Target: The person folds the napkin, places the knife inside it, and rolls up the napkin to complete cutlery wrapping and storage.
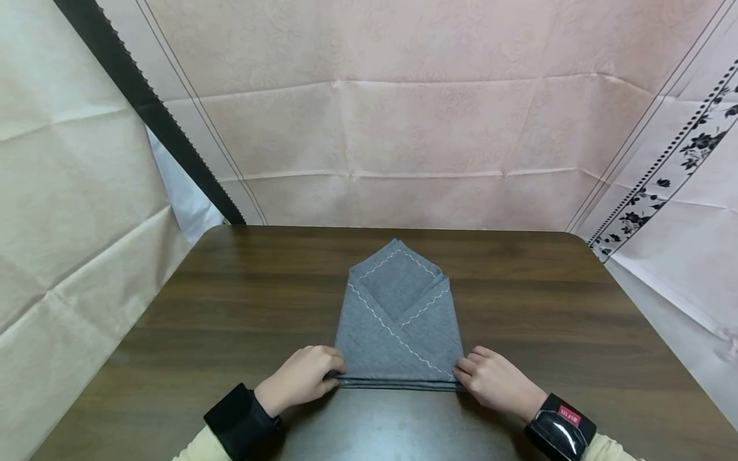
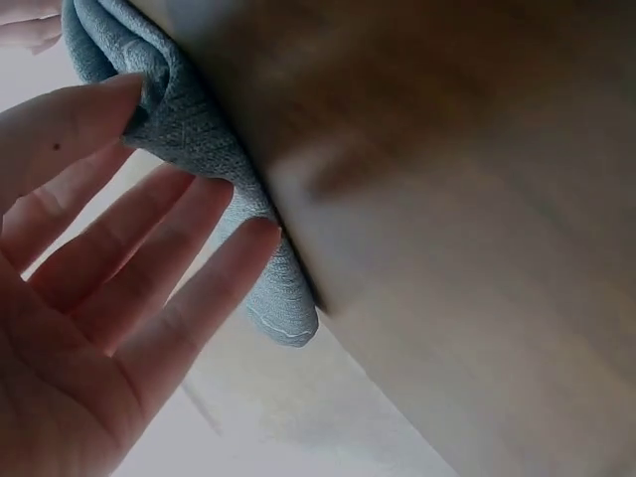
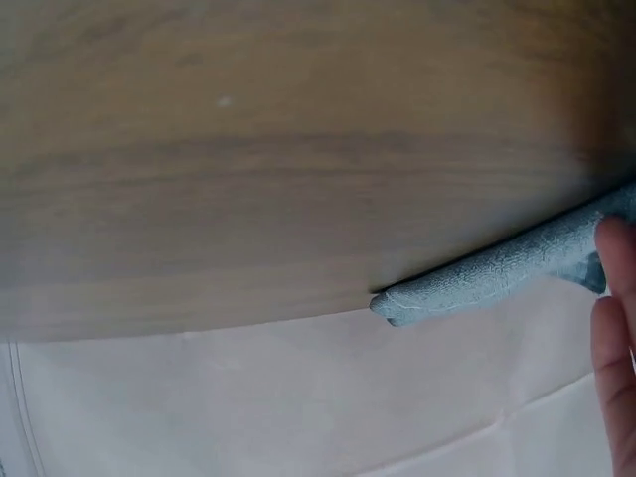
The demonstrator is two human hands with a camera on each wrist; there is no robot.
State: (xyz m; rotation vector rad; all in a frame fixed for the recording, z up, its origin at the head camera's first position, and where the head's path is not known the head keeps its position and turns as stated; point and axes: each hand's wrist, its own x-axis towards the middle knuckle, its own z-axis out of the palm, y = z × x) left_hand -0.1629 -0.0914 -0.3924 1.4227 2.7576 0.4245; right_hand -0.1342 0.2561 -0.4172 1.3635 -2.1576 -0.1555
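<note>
A grey-blue folded cloth point(image 1: 398, 320) with white wavy stitching lies on the table, its pointed end away from me. Its near edge is a layered fold. At the near left corner my left hand point(image 1: 305, 378) pinches that fold. My right hand point(image 1: 498, 382) pinches the near right corner. In the left wrist view the thumb and fingers of the left hand point(image 2: 129, 268) are on either side of the cloth point(image 2: 199, 109). Only some fingers of the right hand point(image 3: 618, 328) show in the right wrist view, at the edge of the cloth point(image 3: 497, 273).
The brown wooden table point(image 1: 259, 307) has rounded far corners. Behind it hangs a creased pale sheet point(image 1: 432, 128), with a black band point(image 1: 167, 128) at left and a floral strip point(image 1: 663, 179) at right. Black straps circle both wrists.
</note>
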